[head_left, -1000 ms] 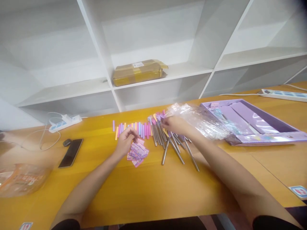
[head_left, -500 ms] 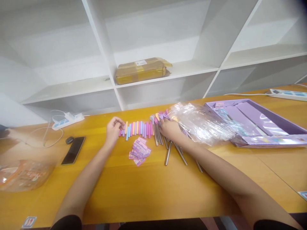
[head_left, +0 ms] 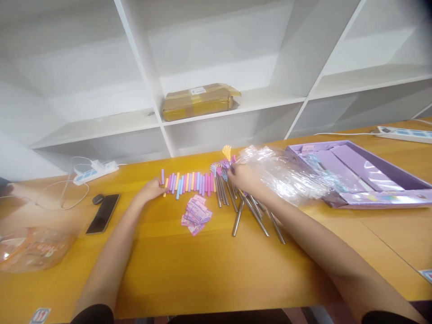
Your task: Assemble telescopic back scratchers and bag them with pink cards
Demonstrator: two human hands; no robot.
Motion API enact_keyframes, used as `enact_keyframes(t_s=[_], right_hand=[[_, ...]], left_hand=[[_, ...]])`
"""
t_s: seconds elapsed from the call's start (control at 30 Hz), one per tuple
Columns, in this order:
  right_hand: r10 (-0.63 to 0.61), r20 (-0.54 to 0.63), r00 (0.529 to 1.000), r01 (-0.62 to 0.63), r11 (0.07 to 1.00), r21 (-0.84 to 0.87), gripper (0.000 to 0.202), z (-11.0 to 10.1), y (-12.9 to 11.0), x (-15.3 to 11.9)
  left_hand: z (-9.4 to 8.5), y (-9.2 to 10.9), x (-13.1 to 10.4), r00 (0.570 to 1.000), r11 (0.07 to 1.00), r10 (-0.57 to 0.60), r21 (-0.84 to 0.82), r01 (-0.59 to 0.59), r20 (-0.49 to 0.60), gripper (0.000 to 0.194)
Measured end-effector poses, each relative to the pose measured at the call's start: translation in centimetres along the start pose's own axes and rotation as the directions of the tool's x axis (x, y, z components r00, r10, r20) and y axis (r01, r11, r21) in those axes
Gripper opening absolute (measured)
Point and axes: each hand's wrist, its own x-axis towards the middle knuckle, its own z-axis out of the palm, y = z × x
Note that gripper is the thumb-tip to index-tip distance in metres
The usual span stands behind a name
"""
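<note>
My left hand (head_left: pixel 151 189) is at the left end of a row of short coloured foam-like sticks (head_left: pixel 192 182). Its fingers are pressed together at an orange stick (head_left: pixel 166 183), which shows above and below the fingertips. A purple stick (head_left: pixel 162 176) stands just above them. My right hand (head_left: pixel 243 176) is closed at the heads of a heap of metal-handled back scratchers (head_left: pixel 251 209). A back scratcher with an orange, hand-shaped head (head_left: pixel 227 153) sticks up past its fingers; the handle is mostly hidden by the hand. Pink-purple cards (head_left: pixel 196 215) lie in a loose pile below the row.
Crumpled clear plastic bags (head_left: pixel 276 175) lie right of the heap, against a purple box (head_left: pixel 357 166). To the left are a phone (head_left: pixel 103 213), a black mouse-like object (head_left: pixel 97 199), a power strip (head_left: pixel 95 171) and an orange plastic bag (head_left: pixel 37 247). A taped parcel (head_left: pixel 200 101) sits on the shelf.
My left hand has come down and left, uncovering more sticks at the row's left end. My right hand has shifted slightly right, and the orange-headed back scratcher now rises above the others.
</note>
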Motion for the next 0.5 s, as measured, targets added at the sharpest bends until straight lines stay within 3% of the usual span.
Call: enact_keyframes(t_s=[0.17, 0.33, 0.5], right_hand=[[0.015, -0.104, 0.994, -0.004, 0.994, 0.109, 0.038, -2.3, 0.4, -0.3], [0.042, -0.232, 0.972, 0.048, 0.929, 0.368, 0.036, -3.8, 0.6, -0.7], [0.045, -0.318, 0.947, 0.128, 0.854, 0.504, 0.035, -5.4, 1.0, -1.0]], left_hand=[[-0.1, 0.4, -0.7, 0.978, 0.994, -0.031, 0.109, 0.009, 0.205, 0.048], [-0.6, 1.3, -1.5, 0.963, 0.975, -0.047, 0.223, -0.014, 0.266, 0.039], [-3.7, 2.1, -3.3, 0.956, 0.940, 0.011, 0.322, -0.109, 0.292, 0.020]])
